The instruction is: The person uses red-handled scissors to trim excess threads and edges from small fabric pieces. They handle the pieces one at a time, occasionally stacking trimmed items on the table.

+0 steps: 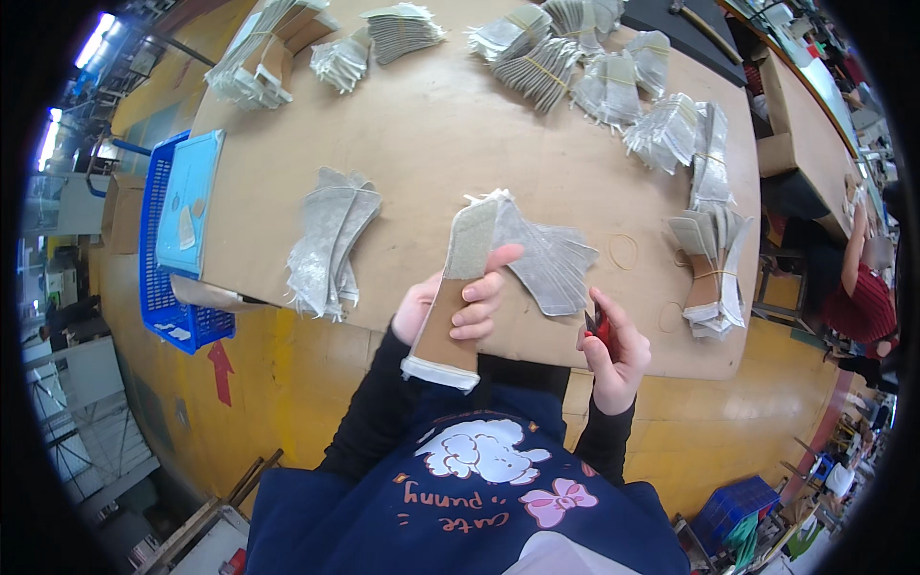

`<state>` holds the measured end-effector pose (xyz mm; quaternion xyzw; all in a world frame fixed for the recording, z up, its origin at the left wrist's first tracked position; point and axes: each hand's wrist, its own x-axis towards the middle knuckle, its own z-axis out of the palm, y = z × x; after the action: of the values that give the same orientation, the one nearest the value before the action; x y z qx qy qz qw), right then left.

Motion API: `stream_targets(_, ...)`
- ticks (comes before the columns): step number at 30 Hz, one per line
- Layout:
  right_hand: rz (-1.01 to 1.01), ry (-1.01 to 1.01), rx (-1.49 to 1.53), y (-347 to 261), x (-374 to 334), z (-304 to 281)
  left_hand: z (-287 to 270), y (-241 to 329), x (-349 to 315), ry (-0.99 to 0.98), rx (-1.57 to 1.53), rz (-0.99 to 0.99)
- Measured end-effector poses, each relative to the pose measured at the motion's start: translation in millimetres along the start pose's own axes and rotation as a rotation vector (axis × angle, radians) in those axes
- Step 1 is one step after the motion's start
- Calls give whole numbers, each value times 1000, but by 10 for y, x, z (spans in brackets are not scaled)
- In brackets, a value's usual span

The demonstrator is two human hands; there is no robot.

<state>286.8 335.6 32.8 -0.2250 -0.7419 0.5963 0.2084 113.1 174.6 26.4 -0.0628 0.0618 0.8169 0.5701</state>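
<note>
My left hand [479, 299] is closed around a cut fabric piece [468, 240], grey at the top, brown lower down, with a white edge at the bottom. Its fingers wrap over the front and the thumb side is behind. In my right hand [618, 355] is a small red-handled cutting tool with a dark tip, thread snips [596, 324] by the look of it, held apart from the fabric. A fanned stack of grey fabric pieces [556, 264] lies on the table just behind the held piece. Another grey stack [331, 244] lies to the left.
Bundles of fabric pieces [537, 62] line the table's far side, and a banded bundle [711, 273] lies at the right. Loose rubber bands [623, 252] rest nearby. A blue basket [182, 321] with a light-blue board [189, 206] stands at the left edge. Someone in red [853, 278] is at far right.
</note>
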Motion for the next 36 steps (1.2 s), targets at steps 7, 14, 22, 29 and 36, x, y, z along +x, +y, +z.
stream_targets(7, -165, -121, 15, -184, 99, 148, -187, -166, -46, -124, -414, -155)
stream_targets(14, -170, -170, -30, -216, 81, 200, -202, -179, -81, -37, -415, -143)
stream_targets(22, -163, -188, -51, -227, 59, 217, -241, -226, -96, -3, -459, -108)
stream_targets(29, -183, -190, -49, -226, 64, 222, -242, -229, -95, -33, -450, -108)
stream_targets(36, -168, -189, -39, -212, 27, 215, -250, -239, -120, -15, -299, -51)
